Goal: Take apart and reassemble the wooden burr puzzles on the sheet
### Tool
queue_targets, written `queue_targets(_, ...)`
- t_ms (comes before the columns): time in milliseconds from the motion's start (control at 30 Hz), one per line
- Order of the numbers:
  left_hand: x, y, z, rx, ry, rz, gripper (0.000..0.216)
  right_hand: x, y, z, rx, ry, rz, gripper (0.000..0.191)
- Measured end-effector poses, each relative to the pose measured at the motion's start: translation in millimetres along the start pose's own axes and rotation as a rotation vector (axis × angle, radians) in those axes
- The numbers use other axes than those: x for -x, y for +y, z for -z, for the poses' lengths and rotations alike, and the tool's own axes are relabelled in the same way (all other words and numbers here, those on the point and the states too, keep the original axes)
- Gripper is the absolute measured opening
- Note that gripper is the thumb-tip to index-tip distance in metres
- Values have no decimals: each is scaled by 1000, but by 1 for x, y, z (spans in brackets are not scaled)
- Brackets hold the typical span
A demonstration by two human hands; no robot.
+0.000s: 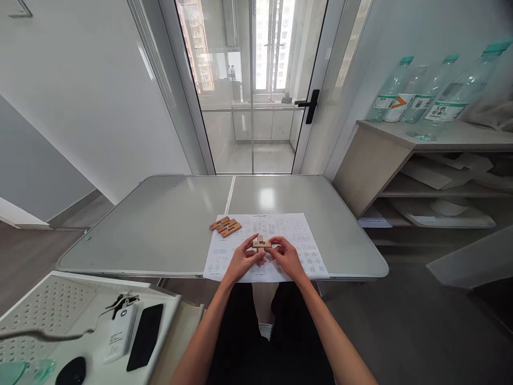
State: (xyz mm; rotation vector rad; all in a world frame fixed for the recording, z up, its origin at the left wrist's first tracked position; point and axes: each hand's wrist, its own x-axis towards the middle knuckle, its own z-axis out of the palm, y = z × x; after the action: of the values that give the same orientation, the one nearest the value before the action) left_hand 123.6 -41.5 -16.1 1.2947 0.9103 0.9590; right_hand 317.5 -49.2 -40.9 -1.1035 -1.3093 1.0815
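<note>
My left hand (245, 258) and my right hand (286, 256) meet above a printed sheet (224, 262), fingers closed on a small assembly of light wooden puzzle pieces (262, 244). One piece lies crosswise, and another pokes up behind it. My left thumb and fingers grip its left side, while the right fingertips pinch its right end. How the pieces interlock is too small to make out. Several darker slotted wooden pieces (225, 226) rest in a slanted group at the sheet's upper left corner. Line drawings cover the paper.
The grey folding table (160, 230) stands against a glass door (272, 128). At left, a white cart (160, 347) carries a black phone (145, 337), a white power bank (120, 334) and a cable. Plastic bottles (447, 109) stand on a shelf unit (385, 155) at right.
</note>
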Motion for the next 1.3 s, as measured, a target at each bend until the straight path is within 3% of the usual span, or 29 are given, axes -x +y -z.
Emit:
queue_targets(433, -4, -5, 1, -22, 19, -41, 65, 1, -5, 1, -31, -2, -14, 39)
queue_targets(1300, -3, -6, 0, -17, 4, -40, 67, 5, -6, 0, 35, 52, -10, 45)
